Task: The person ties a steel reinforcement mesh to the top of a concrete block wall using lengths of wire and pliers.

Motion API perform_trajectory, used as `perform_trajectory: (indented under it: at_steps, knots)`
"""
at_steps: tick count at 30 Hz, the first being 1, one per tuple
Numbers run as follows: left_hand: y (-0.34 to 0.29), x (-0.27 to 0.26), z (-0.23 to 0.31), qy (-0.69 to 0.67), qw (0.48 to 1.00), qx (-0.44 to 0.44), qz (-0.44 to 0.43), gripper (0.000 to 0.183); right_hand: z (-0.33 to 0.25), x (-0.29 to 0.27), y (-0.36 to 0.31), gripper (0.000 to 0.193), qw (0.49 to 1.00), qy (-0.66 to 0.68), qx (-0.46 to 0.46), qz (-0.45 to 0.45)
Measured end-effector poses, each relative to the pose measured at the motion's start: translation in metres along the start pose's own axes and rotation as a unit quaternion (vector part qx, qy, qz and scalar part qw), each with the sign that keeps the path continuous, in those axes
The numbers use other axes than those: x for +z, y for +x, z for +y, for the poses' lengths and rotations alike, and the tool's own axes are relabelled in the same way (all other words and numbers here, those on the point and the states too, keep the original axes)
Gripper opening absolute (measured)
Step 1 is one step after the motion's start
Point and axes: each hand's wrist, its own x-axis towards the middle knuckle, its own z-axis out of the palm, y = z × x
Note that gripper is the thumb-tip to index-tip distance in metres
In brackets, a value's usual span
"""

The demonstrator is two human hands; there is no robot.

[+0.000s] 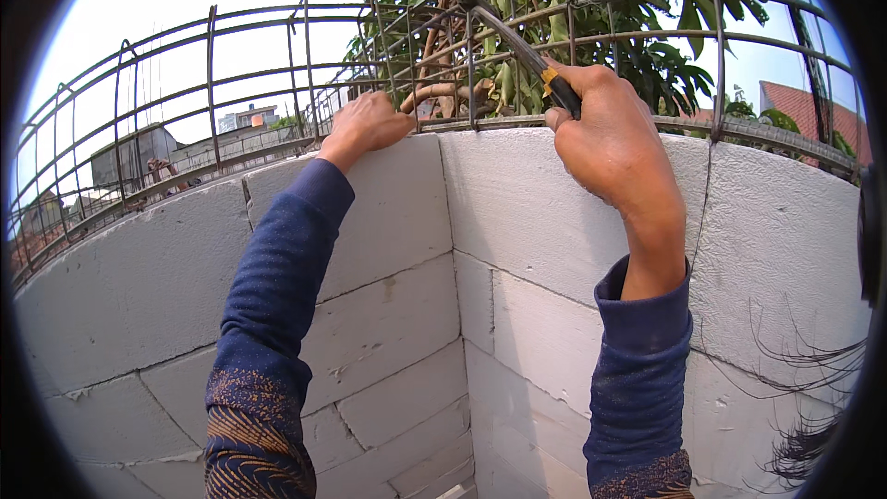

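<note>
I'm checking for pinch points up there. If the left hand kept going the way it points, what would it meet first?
Most likely the steel rebar cage: the left hand reaches up over the block wall rim, already at its lowest bars. Depth is uncertain.

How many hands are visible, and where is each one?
2. The left hand rests on top of the white block wall at the rebar cage; the right hand grips pliers.

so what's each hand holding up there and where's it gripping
The right hand grips a pincer tool by its dark handle end. The left hand rests on the rebar cage at the block wall's top.
</note>
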Motion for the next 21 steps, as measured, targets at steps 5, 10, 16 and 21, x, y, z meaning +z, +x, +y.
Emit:
perform_trajectory:
  at_steps: [5,10,16,21]
  knots:
    - [0.008,0.001,-0.012,-0.025,0.999,-0.018,-0.027,0.050,0.016,0.002,-0.008,0.046,0.995,0.084,-0.041,0.031]
    - [-0.008,0.007,0.015,-0.009,0.919,0.217,0.328,0.011,0.028,-0.003,-0.012,0.047,0.990,0.104,-0.060,0.076]
    - [0.045,0.017,0.046,-0.027,0.946,0.310,0.093,0.018,0.024,-0.006,-0.003,0.046,0.991,0.130,0.021,0.002]
    - [0.055,0.006,0.054,0.150,0.969,0.184,-0.072,0.025,0.022,0.002,-0.005,0.044,0.985,0.170,-0.007,0.019]
